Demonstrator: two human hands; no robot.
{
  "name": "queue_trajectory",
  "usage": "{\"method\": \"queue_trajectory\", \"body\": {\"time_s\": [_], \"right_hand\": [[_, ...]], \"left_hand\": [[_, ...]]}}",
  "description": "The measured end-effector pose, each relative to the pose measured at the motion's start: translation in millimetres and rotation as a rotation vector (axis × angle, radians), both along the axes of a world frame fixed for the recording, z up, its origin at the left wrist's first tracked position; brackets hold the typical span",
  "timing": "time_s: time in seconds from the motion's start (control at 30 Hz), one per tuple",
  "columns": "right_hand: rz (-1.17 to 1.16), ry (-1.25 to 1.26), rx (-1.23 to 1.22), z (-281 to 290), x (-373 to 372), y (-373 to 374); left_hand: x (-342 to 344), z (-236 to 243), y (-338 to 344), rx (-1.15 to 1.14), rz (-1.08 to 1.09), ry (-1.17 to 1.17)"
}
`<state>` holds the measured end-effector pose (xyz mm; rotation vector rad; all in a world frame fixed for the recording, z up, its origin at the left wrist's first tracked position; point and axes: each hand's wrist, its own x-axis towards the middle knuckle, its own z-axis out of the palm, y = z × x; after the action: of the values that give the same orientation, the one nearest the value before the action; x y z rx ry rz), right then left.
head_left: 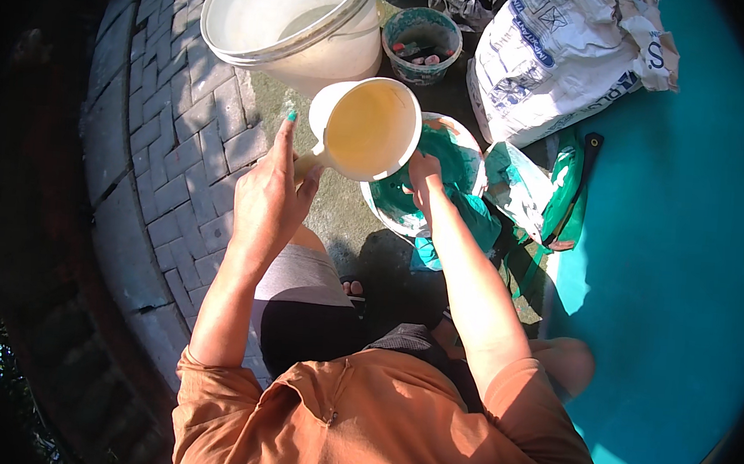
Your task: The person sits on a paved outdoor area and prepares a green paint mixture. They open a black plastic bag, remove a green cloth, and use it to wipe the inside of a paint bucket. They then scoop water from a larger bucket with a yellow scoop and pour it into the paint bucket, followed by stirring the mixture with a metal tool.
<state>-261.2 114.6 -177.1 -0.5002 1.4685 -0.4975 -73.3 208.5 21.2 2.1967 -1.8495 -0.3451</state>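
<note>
My left hand [273,192] is closed round the handle of a cream plastic dipper [319,118], its index finger stretched forward with green paint on the tip. The dipper's round mouth faces me; a yellowish tone shows inside, and whether it holds liquid I cannot tell. Below and right of it sits a white-rimmed bucket [479,175] smeared inside with green paint, partly covered by the dipper. Over this bucket, beside the dipper's rim, my right hand [425,182] has its fingers curled; what they grip is hidden. A teal cloth [473,226] hangs at the bucket's near side.
A large white bucket [363,55] stands at the far left, beside a small paint-stained pail [419,70] with odds and ends. A white printed sack [538,80] leans at the far right. Grey paving [174,162] lies left, a teal-painted surface [672,253] right.
</note>
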Motion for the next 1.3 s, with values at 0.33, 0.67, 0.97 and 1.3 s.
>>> {"method": "queue_trajectory", "body": {"time_s": [0.33,0.67,0.97,1.3], "right_hand": [[-0.178,-0.163,0.029,-36,9,10],[-0.322,-0.359,0.107,-38,4,-3],[-0.401,-0.526,0.1,-48,2,-3],[-0.366,-0.322,0.155,-29,14,-3]], "left_hand": [[1,-21,0,-0.036,-0.101,-0.106],[-16,-25,-8,-0.11,-0.209,-0.102],[-25,-23,-12,-0.111,-0.241,-0.118],[-27,-21,-10,-0.065,-0.242,-0.198]]}}
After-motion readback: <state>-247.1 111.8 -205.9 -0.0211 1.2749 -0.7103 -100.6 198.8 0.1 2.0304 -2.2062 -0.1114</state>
